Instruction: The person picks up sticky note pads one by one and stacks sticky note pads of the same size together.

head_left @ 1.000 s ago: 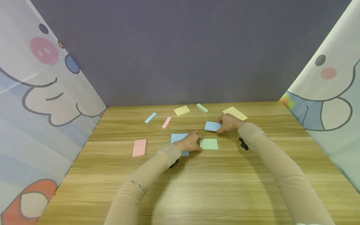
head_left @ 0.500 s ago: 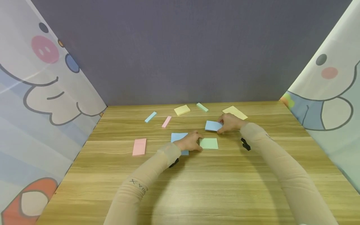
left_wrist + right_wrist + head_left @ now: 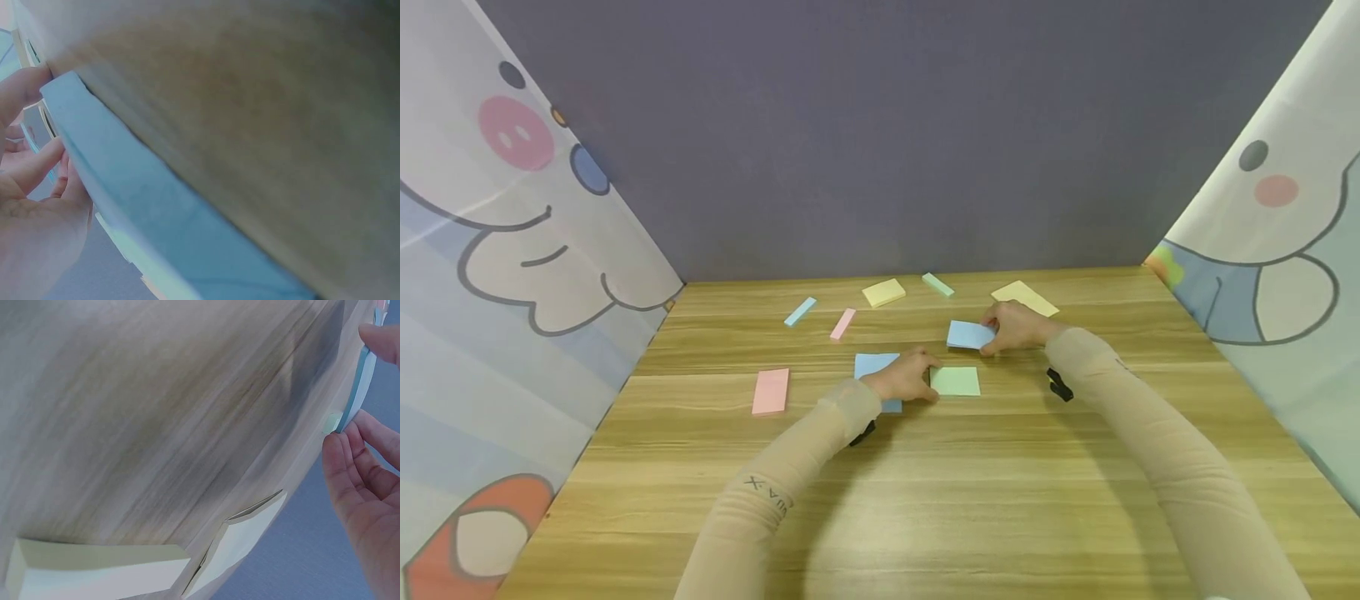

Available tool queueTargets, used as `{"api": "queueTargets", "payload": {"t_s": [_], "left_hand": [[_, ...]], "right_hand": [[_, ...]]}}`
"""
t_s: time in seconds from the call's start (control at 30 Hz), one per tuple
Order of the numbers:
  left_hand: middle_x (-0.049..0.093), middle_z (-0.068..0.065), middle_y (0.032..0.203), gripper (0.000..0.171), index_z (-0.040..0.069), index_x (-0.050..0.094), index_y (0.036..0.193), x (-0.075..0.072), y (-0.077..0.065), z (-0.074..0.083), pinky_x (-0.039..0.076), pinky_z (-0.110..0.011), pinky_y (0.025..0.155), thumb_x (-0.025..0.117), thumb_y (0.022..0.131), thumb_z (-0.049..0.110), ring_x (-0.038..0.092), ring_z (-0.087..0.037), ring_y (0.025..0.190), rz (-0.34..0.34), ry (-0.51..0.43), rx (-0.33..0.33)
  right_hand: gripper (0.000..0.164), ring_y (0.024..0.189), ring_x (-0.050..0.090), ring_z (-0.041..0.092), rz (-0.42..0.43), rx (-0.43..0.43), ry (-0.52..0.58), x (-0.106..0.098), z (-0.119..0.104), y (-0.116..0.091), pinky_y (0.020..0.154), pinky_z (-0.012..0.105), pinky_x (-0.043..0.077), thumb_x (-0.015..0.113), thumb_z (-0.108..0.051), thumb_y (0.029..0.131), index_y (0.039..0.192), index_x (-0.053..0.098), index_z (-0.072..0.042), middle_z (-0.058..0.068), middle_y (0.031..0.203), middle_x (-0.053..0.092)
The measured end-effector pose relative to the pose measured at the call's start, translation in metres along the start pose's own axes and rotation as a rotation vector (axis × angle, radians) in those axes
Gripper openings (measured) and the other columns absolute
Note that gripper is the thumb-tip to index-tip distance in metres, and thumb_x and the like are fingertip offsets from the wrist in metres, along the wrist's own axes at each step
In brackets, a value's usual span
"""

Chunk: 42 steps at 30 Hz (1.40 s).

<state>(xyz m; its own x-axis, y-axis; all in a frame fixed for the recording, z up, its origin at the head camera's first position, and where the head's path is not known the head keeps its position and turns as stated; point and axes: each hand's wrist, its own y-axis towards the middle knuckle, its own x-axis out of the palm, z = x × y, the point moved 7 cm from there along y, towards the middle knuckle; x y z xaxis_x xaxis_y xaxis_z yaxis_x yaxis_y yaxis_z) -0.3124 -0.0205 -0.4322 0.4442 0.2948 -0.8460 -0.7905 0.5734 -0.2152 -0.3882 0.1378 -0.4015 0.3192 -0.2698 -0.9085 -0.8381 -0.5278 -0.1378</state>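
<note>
Near the middle of the wood-grain table (image 3: 940, 500), my left hand (image 3: 901, 379) reaches across a large light-blue square paper pad (image 3: 874, 363). Its thumb and fingers bend about the left edge of a pale-green rectangular paper pad (image 3: 957, 382), at three o'clock from it; I cannot tell whether they grip that pad or only rest beside it.

Just past twelve o'clock from the green pad, my right hand (image 3: 1013, 325) pinches a small light-blue rectangular paper pad (image 3: 970, 334) between thumb and fingers, at its right end. A flat pale-yellow paper pad (image 3: 1026, 293) lies toward half past twelve from that hand.

Well apart at nine o'clock from my left hand sits a pink rectangular paper pad (image 3: 771, 391). A narrow blue paper strip (image 3: 800, 312) lies at ten, a narrow pink paper strip (image 3: 842, 324) between ten and eleven, and a thick yellow paper pad (image 3: 883, 293) just short of twelve.
</note>
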Motion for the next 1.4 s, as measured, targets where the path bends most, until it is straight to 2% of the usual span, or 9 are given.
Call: {"api": "queueTargets", "payload": {"t_s": [0.43,0.6,0.83,1.07,1.4], "left_hand": [[0.047,-0.008,0.125,0.059,0.005,0.048,0.132,-0.001,-0.001,0.000,0.043,-0.029,0.095,0.071,0.080,0.023,0.047,-0.020,0.112,-0.007,-0.022,-0.001],[0.047,-0.009,0.130,0.059,0.006,0.048,0.131,0.000,0.000,0.000,0.040,-0.032,0.100,0.071,0.080,0.024,0.044,-0.022,0.119,-0.006,-0.006,0.001],[0.046,-0.009,0.129,0.060,0.006,0.048,0.131,0.001,0.000,-0.002,0.042,-0.032,0.097,0.071,0.080,0.024,0.047,-0.021,0.115,-0.005,-0.019,-0.009],[0.043,-0.010,0.135,0.060,0.007,0.048,0.132,0.000,-0.001,-0.001,0.041,-0.034,0.099,0.071,0.080,0.024,0.047,-0.021,0.116,-0.010,-0.027,-0.016],[0.042,-0.008,0.136,0.059,0.009,0.047,0.133,0.000,-0.001,0.000,0.043,-0.031,0.096,0.070,0.081,0.024,0.047,-0.021,0.117,-0.003,-0.029,-0.004]], "right_hand": [[0.055,0.091,0.060,0.026,0.010,-0.040,0.005,0.000,-0.011,-0.006,0.080,0.039,0.050,0.078,-0.027,0.068,0.108,0.062,0.006,0.018,0.103,0.064],[0.055,0.093,0.060,0.027,0.010,-0.049,0.010,0.001,-0.013,-0.009,0.082,0.040,0.050,0.078,-0.026,0.069,0.109,0.061,0.007,0.018,0.104,0.064],[0.054,0.082,0.059,0.024,0.057,-0.183,-0.004,-0.005,-0.028,-0.015,0.072,0.035,0.051,0.078,-0.032,0.067,0.101,0.064,0.007,0.016,0.095,0.064],[0.052,0.087,0.059,0.024,0.040,-0.150,-0.021,0.000,-0.024,-0.011,0.077,0.037,0.050,0.078,-0.026,0.067,0.105,0.064,0.006,0.015,0.101,0.063],[0.051,0.084,0.058,0.022,0.053,-0.180,-0.062,0.001,-0.027,-0.018,0.074,0.035,0.051,0.080,-0.026,0.066,0.104,0.064,0.006,0.012,0.095,0.061]]}}
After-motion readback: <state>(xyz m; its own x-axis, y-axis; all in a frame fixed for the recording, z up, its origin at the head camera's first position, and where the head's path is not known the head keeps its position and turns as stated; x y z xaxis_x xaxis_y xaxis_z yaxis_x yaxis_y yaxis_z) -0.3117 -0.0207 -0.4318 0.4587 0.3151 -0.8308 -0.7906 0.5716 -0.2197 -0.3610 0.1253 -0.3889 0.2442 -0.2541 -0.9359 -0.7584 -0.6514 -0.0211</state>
